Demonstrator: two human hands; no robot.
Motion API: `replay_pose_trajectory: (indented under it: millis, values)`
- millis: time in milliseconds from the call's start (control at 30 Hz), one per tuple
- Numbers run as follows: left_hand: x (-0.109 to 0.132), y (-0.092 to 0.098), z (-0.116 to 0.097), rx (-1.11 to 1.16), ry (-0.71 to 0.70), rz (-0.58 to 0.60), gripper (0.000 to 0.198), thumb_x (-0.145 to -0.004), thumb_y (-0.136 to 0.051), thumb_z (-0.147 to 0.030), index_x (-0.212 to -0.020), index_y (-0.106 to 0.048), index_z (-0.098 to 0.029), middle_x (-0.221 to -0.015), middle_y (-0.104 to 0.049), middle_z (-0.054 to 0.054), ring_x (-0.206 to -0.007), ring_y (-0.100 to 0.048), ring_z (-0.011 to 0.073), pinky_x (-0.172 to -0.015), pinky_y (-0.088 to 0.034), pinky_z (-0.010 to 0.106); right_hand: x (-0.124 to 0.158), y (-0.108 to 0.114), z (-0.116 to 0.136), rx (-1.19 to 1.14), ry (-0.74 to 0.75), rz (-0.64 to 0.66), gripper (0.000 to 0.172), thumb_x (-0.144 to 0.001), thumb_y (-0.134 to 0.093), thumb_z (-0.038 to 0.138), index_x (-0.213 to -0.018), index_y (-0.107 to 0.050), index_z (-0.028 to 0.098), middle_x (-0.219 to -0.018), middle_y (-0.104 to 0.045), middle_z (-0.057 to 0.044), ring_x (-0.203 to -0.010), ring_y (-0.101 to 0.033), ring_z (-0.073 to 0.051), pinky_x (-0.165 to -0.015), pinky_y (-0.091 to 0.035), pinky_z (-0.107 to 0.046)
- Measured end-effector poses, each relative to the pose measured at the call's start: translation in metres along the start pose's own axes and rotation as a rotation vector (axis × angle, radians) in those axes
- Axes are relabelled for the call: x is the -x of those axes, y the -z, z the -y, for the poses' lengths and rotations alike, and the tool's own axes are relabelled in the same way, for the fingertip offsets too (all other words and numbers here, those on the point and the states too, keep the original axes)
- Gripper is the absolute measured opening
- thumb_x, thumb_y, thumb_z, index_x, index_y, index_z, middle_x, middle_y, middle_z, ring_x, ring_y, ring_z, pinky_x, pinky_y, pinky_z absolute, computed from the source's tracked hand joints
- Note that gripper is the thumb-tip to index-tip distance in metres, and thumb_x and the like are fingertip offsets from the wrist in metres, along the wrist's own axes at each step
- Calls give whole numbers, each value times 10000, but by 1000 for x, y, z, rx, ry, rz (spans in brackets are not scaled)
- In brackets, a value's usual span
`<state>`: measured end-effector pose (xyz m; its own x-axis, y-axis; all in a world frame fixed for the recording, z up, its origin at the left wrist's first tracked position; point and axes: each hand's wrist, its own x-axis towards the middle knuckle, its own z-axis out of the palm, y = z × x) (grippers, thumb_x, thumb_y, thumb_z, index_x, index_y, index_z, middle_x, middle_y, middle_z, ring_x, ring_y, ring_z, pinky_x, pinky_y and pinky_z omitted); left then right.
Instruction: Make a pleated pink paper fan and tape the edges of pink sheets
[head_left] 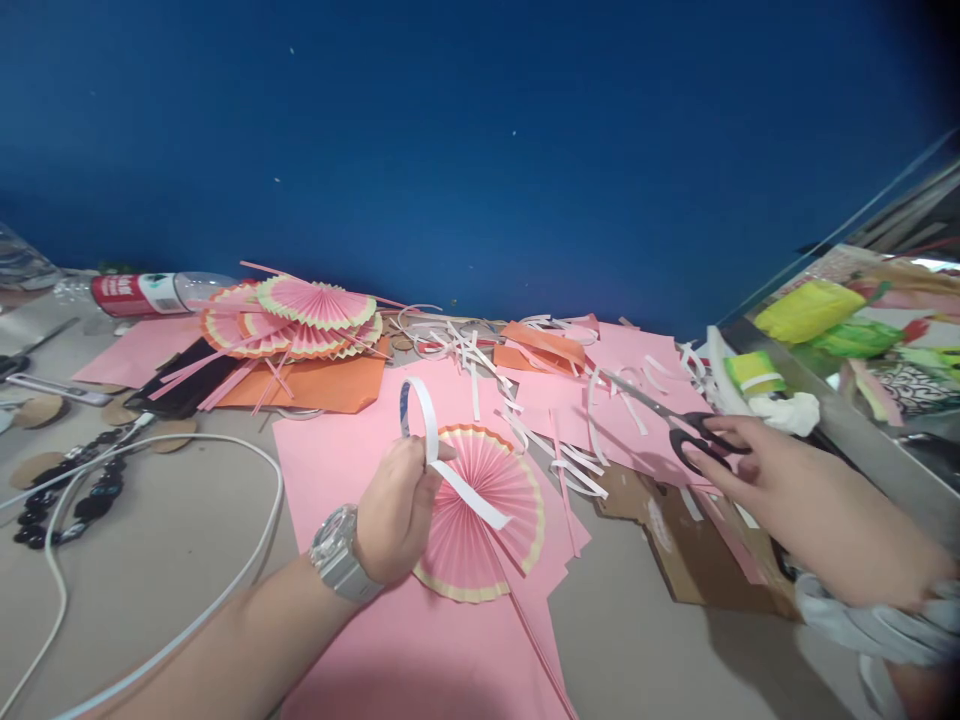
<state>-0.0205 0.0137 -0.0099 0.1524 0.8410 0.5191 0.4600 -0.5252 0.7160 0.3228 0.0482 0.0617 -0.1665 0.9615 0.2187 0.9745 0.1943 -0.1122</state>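
Observation:
My left hand [401, 510], with a watch at the wrist, is closed on a thin white roll of double-sided tape [429, 415]. A loose tail of the tape hangs down to the right over a pink pleated paper fan [472, 545] with a cream and orange edge. The fan lies on pink paper sheets [337, 610], and a thin pink stick runs from it towards me. Off to the right, my right hand [780, 490] has its fingers at the black handles of a pair of scissors [694, 440]. The scissor blades point away to the upper left, over the pink paper.
Finished pink fans [319, 305] are heaped at the back left on orange paper [300, 385]. White paper strips [476, 360] lie scattered across the middle. A bottle [150, 295], a white cable [274, 500] and beads [94, 500] sit left; brown cardboard [705, 560] and a box [862, 440] right.

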Motion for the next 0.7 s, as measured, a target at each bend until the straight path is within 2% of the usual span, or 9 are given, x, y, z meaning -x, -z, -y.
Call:
replay_pose_trajectory:
  millis: [67,133,267,400,500,600,700]
  values:
    - [0,-1,-1,0,26,6,238,-927,-274,-210,-1077,-458,-185,-808,-545,64,-794,-548,194,-698,-446,348,0,1,18,-85,-60,36,325,-851,-484,417,-1103,-516,214,-838,-648,-99,-604,-623,-188,-535,-476,-311]
    - [0,-1,-1,-2,53,20,260,-938,-264,-243,-1106,-452,-179,-737,-537,46,-770,-555,195,-694,-445,348,3,-4,35,-182,-14,77,385,-837,-516,411,-1175,-468,232,-881,-626,-73,-657,-625,-174,-594,-502,-297]
    - [-2,-2,-1,-13,95,44,292,-952,-226,-263,-1121,-447,-172,-673,-516,21,-746,-563,189,-697,-447,341,11,-20,62,-249,173,113,410,-816,-547,413,-1179,-445,252,-952,-601,-44,-639,-608,-144,-605,-515,-283]
    - [-6,-1,-3,-34,76,105,283,-948,-231,-232,-1084,-473,-175,-740,-558,42,-788,-570,185,-718,-454,332,16,-30,80,-290,283,94,397,-835,-520,404,-1183,-426,235,-1053,-575,-78,-627,-610,-132,-617,-523,-294]
    - [-6,-1,-6,-58,24,178,250,-922,-280,-194,-1041,-499,-180,-821,-599,64,-821,-571,193,-748,-457,342,17,-36,89,-271,345,52,395,-842,-510,385,-1188,-425,215,-1082,-581,-107,-788,-635,-191,-696,-521,-340]
    - [-4,-2,-8,-78,-33,245,217,-871,-325,-151,-949,-526,-178,-839,-619,78,-803,-575,204,-737,-468,348,18,-43,93,-211,442,9,421,-835,-509,413,-1187,-435,195,-1108,-588,-124,-973,-597,-244,-770,-507,-378]
    - [-2,-3,-12,-75,-62,288,221,-843,-328,-114,-921,-523,-178,-919,-631,99,-857,-588,208,-755,-478,346,20,-49,95,-158,508,-32,405,-842,-492,420,-1168,-456,182,-1089,-598,-122,-1026,-571,-248,-804,-496,-378]
